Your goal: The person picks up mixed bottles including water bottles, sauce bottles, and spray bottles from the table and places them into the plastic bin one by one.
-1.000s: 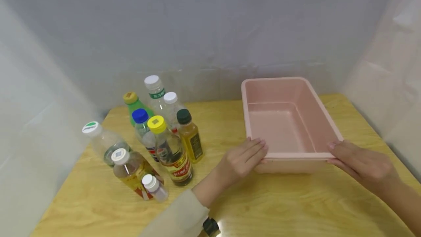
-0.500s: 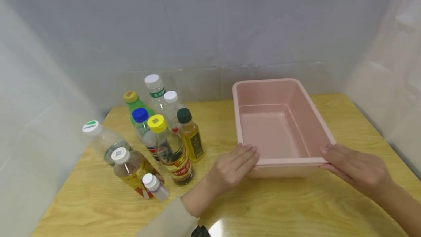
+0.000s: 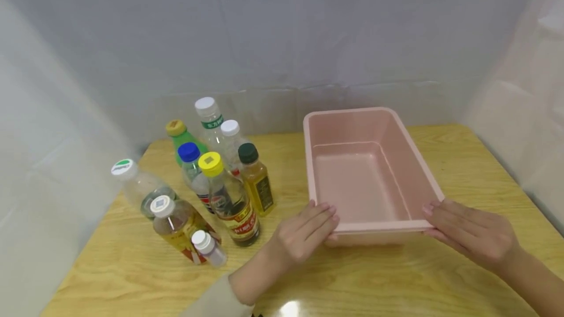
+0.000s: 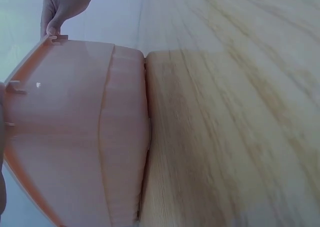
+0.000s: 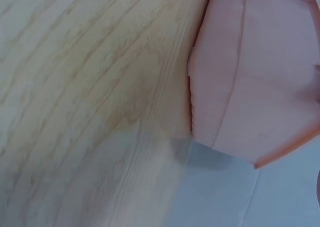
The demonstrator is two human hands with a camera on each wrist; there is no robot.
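Observation:
A pink rectangular plastic tub (image 3: 374,227) stands on the wooden table, with nothing inside it. At its near left corner my left hand (image 3: 293,236) grips the rim, fingers lying over the edge. My right hand (image 3: 478,234) holds the near right corner the same way. From the left wrist, the tub's outer wall (image 4: 65,92) shows close to the tabletop, and the right hand (image 4: 67,9) pinches the rim with its thumb below. The right wrist view shows the wall (image 5: 270,72) from the other side.
Several bottles crowd the table's left: a dark-capped oil bottle (image 3: 260,187) nearest the tub, a yellow-capped sauce bottle (image 3: 240,221), a blue-capped bottle (image 3: 194,172), a green bottle (image 3: 187,141) and a small white-capped bottle (image 3: 211,248). Pale sheeting (image 3: 282,38) hangs behind the table.
The tub has slid left and toward the person, nearer the bottles, with both hands moving along on its rim. The bottles stay in place.

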